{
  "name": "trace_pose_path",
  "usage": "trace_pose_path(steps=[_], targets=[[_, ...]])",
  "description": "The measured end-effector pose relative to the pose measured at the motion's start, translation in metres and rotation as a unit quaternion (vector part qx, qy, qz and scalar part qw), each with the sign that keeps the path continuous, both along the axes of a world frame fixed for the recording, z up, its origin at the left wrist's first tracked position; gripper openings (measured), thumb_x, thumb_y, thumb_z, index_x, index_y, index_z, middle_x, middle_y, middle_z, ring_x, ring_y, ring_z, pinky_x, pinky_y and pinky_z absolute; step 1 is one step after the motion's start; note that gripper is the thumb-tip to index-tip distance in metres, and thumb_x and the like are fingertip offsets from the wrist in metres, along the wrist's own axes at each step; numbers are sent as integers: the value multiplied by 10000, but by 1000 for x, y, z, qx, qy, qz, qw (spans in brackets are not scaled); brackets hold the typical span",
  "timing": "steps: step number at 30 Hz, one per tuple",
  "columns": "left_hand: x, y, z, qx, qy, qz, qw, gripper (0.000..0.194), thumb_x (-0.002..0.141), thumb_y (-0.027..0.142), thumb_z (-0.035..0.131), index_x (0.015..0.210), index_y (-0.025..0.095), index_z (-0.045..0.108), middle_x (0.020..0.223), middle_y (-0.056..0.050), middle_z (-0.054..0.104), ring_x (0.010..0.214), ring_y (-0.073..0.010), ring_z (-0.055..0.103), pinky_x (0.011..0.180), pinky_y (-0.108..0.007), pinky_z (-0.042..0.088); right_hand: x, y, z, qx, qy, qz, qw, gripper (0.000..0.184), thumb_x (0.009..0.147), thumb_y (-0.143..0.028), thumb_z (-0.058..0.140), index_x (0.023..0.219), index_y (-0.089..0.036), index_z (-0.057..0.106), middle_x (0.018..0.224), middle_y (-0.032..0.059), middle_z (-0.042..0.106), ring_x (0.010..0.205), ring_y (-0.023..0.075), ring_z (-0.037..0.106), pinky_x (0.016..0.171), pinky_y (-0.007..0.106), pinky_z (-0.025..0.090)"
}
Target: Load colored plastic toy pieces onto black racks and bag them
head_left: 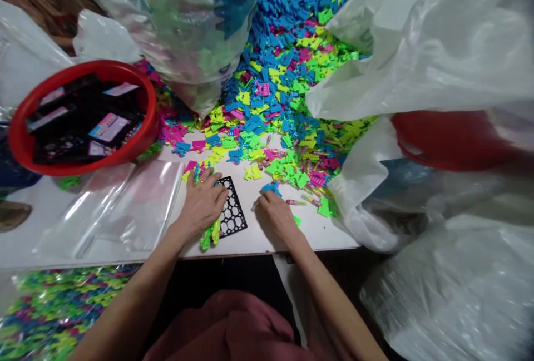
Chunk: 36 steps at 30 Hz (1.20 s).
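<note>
My left hand (pixel 203 198) lies palm down, fingers apart, over the left side of a black grid-patterned tray (pixel 236 213). Green and yellow plastic pieces (pixel 211 234) stick out below that hand, and a few coloured ones show at its fingertips. To the right of the tray, my right hand (pixel 276 212) has its fingers closed at a small blue plastic piece (pixel 271 187); the fingertips are partly hidden. Small pink-labelled sticks (pixel 295 202) lie just right of it, near a bright green piece (pixel 324 208).
A big heap of blue, yellow, green and pink pieces (pixel 275 83) covers the back of the white table (pixel 267 241). At left stand a red basin (pixel 152 122) of black packages and clear plastic bags (pixel 150 199). Large white sacks (pixel 417 44) crowd the right side.
</note>
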<state>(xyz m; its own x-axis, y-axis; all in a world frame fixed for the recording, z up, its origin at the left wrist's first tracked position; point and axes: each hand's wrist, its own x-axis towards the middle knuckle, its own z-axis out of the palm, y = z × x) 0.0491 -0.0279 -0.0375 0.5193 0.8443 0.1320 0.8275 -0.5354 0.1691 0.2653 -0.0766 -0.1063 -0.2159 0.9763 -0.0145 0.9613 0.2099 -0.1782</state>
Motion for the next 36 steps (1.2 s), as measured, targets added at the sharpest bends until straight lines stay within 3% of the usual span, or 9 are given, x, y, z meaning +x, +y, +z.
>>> trace_pose_path(steps=[4,12,16,21,23,26,28,33,36], targets=[[-2,-1,-1,1,5,4,1000,339,921,287,364,876,207,690,1250,-91,608,1296,-312,419,1088,-618,195,-6,-7,-4,19,27,25,999,148,906,-147,501,983,-179,624,1050,93,602,902,212,555,790,317,405],[0,-2,2,-9,-9,11,1000,312,914,293,382,881,236,686,1254,-69,609,1297,-289,424,1095,-602,185,-3,-12,6,-5,3,39,999,268,879,-53,448,1030,-173,634,1125,107,598,947,229,553,807,336,395],[-2,-7,12,11,-62,39,997,328,942,325,349,1028,231,651,1356,-78,535,1336,-251,383,1124,-569,140,-14,-16,5,3,39,-58,998,214,913,-160,469,1070,-191,611,1091,104,601,909,228,566,742,325,399],[-3,-14,15,-21,-39,19,999,344,947,284,325,1081,210,634,1323,-75,565,1330,-256,395,1128,-582,136,-22,-4,9,-10,113,-132,985,64,857,-218,562,866,-165,597,898,99,612,830,225,568,658,295,390],[-2,-16,11,-39,-18,12,999,332,932,262,345,1025,203,658,1281,-68,596,1341,-274,373,1127,-591,145,-27,-2,9,-26,246,-141,959,89,857,-245,543,812,-176,574,762,46,604,695,181,556,611,272,386],[-1,-16,6,-47,-18,13,999,321,916,240,362,968,207,677,1233,-54,623,1349,-271,353,1137,-581,144,-43,-12,3,-46,467,-117,875,155,841,-345,541,856,-192,562,677,-14,596,601,144,536,588,252,417],[-1,-16,4,-50,-23,19,998,318,912,238,367,960,210,680,1216,-51,629,1340,-269,363,1140,-584,138,-57,-21,-6,-50,526,-108,842,189,800,-372,566,869,-196,572,721,-9,631,639,152,566,637,270,458],[-2,-15,3,-52,-31,15,998,316,911,237,370,967,218,680,1220,-42,629,1342,-261,358,1145,-576,132,-85,-27,-27,-46,563,-164,809,231,747,-391,596,866,-194,615,801,33,682,736,195,621,757,345,499],[-2,-15,3,-50,-38,20,998,306,911,233,376,960,211,678,1213,-43,634,1340,-268,361,1143,-580,126,-82,-22,-19,-53,566,-137,811,189,714,-358,613,818,-201,616,751,16,667,684,176,602,687,309,498]])
